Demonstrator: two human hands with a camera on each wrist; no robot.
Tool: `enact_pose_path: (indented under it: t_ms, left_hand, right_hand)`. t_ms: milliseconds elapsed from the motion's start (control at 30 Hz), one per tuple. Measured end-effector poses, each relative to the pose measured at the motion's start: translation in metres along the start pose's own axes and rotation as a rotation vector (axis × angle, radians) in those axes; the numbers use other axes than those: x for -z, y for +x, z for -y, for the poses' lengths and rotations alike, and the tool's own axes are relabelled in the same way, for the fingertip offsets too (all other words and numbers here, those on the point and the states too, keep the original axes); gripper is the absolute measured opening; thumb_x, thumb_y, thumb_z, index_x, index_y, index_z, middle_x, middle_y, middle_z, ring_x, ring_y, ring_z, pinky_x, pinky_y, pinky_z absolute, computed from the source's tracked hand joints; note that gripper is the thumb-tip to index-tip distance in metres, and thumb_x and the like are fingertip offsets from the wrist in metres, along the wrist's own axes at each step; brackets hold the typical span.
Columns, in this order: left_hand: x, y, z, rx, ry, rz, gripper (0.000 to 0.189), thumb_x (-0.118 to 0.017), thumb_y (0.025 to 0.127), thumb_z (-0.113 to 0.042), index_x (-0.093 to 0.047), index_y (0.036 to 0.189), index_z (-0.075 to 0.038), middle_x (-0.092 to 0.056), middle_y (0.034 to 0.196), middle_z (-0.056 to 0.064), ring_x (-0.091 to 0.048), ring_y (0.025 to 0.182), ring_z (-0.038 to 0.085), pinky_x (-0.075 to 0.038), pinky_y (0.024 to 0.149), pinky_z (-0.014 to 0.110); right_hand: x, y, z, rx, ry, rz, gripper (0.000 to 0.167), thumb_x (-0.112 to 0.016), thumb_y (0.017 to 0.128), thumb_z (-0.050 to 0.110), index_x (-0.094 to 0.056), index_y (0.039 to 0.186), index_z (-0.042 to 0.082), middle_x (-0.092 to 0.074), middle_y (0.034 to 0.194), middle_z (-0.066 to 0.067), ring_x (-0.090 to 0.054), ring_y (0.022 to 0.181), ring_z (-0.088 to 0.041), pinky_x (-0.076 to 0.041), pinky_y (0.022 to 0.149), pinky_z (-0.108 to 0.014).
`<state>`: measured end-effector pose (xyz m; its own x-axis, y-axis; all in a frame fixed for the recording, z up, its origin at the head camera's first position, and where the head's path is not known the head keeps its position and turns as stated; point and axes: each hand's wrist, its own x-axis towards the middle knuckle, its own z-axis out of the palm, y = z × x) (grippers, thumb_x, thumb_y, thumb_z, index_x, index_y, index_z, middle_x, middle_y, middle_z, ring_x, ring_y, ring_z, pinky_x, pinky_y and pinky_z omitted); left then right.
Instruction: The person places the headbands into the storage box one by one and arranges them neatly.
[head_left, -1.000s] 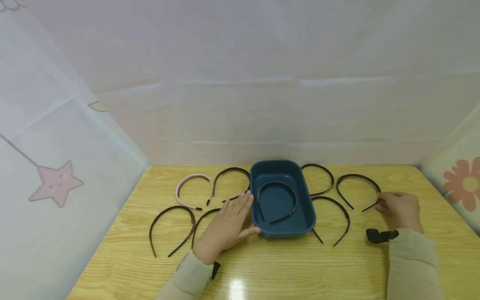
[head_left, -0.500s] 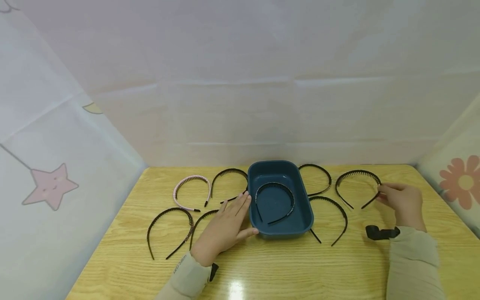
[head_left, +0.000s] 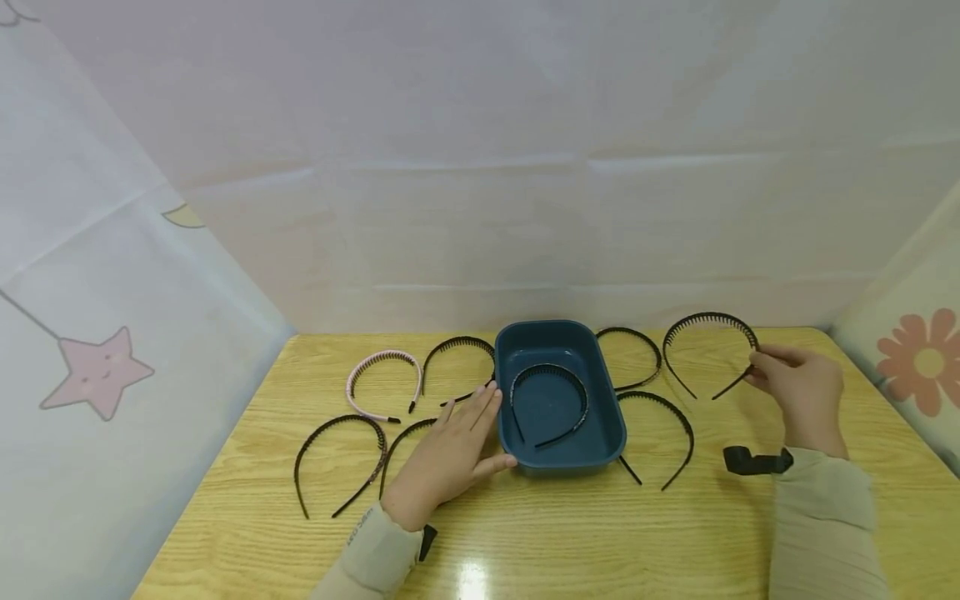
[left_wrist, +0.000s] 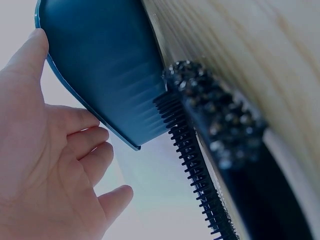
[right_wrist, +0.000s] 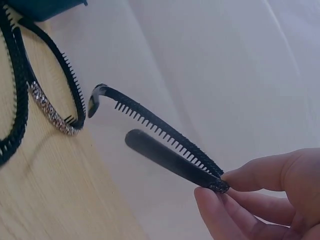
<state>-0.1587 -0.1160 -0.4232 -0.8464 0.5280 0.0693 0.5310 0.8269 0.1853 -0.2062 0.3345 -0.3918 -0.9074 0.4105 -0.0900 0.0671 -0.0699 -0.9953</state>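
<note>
Pinching a black headband (head_left: 708, 316) above the table (head_left: 570, 533) at far right, the right hand (head_left: 801, 396) has a narrow grip, while the left hand's (head_left: 450, 462) extended fingers touch the blue tub (head_left: 570, 469), where one headband (head_left: 551, 367) lies, six others (head_left: 465, 340) outside.

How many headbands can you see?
8: four headbands left of the blue bin, one inside, two to its right, one in the right hand. Others may be hidden.

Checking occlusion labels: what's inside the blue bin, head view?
In the blue bin lies one black headband, ends toward the near side. Whatever is directly beneath it is covered; the bin's near inner face is hidden behind its rim.
</note>
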Motion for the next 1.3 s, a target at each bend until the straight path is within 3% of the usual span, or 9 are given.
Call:
enact_pose_path:
  t_ms: [133, 400, 533, 700, 900, 1067, 1300]
  left_hand:
    - [0.000, 0.001, 0.001, -0.003, 0.003, -0.005, 0.092, -0.047, 0.098, -0.066, -0.020, 0.162, -0.007, -0.016, 0.169, 0.008, -0.015, 0.155, 0.023, -0.020, 0.123, 0.056]
    - [0.001, 0.004, 0.001, -0.007, 0.011, -0.017, 0.092, -0.047, 0.098, -0.066, -0.020, 0.162, -0.007, -0.016, 0.169, 0.009, -0.015, 0.155, 0.023, -0.020, 0.122, 0.056]
    - [0.001, 0.005, 0.001, -0.006, 0.014, -0.016, 0.092, -0.047, 0.098, -0.066, -0.019, 0.163, -0.007, -0.016, 0.169, 0.009, -0.014, 0.155, 0.024, -0.020, 0.123, 0.056]
    - [0.001, 0.005, 0.001, -0.008, 0.011, -0.016, 0.092, -0.047, 0.098, -0.066, -0.019, 0.162, -0.006, -0.016, 0.169, 0.009, -0.015, 0.155, 0.024, -0.020, 0.122, 0.057]
    - [-0.002, 0.002, 0.002, -0.009, -0.007, -0.024, 0.092, -0.050, 0.098, -0.065, -0.023, 0.161, -0.005, -0.018, 0.169, 0.010, -0.018, 0.154, 0.026, -0.022, 0.121, 0.059]
    - [-0.002, -0.001, 0.001, -0.003, -0.012, -0.012, 0.092, -0.049, 0.097, -0.065, -0.022, 0.162, -0.005, -0.018, 0.169, 0.010, -0.017, 0.154, 0.026, -0.021, 0.121, 0.059]
    - [-0.004, 0.000, 0.001, -0.009, 0.001, -0.027, 0.092, -0.049, 0.097, -0.065, -0.022, 0.162, -0.005, -0.018, 0.169, 0.011, -0.018, 0.154, 0.026, -0.022, 0.121, 0.059]
  right_hand:
    - [-0.006, -0.002, 0.004, 0.041, 0.067, 0.007, 0.012, -0.070, 0.094, 0.003, -0.073, 0.099, 0.014, -0.068, 0.084, 0.007, -0.072, 0.069, -0.007, -0.060, 0.066, -0.021]
    - [-0.022, -0.009, 0.014, 0.112, 0.103, 0.038, 0.015, -0.069, 0.094, 0.000, -0.073, 0.102, 0.012, -0.070, 0.087, 0.004, -0.072, 0.070, -0.008, -0.060, 0.067, -0.021]
    - [-0.032, -0.013, 0.019, 0.142, 0.090, 0.037, 0.020, -0.069, 0.094, 0.000, -0.069, 0.114, 0.002, -0.070, 0.087, 0.004, -0.072, 0.069, -0.008, -0.060, 0.068, -0.021]
    - [-0.046, -0.019, 0.021, 0.166, 0.062, 0.064, 0.041, -0.069, 0.095, 0.004, -0.057, 0.130, -0.013, -0.069, 0.088, 0.003, -0.072, 0.071, -0.008, -0.060, 0.069, -0.022]
    - [-0.068, -0.026, 0.013, 0.176, 0.034, 0.122, 0.032, -0.069, 0.096, 0.005, -0.060, 0.123, -0.007, -0.067, 0.096, 0.000, -0.072, 0.077, -0.009, -0.060, 0.073, -0.024]
    - [-0.091, -0.037, 0.004, 0.164, 0.018, 0.177, 0.038, -0.070, 0.096, 0.010, -0.058, 0.129, -0.007, -0.062, 0.105, -0.005, -0.071, 0.082, -0.010, -0.060, 0.079, -0.028]
    - [-0.117, -0.047, -0.007, 0.110, 0.074, 0.283, 0.031, -0.067, 0.098, 0.007, -0.056, 0.124, -0.004, -0.061, 0.103, -0.006, -0.072, 0.084, -0.015, -0.061, 0.081, -0.030]
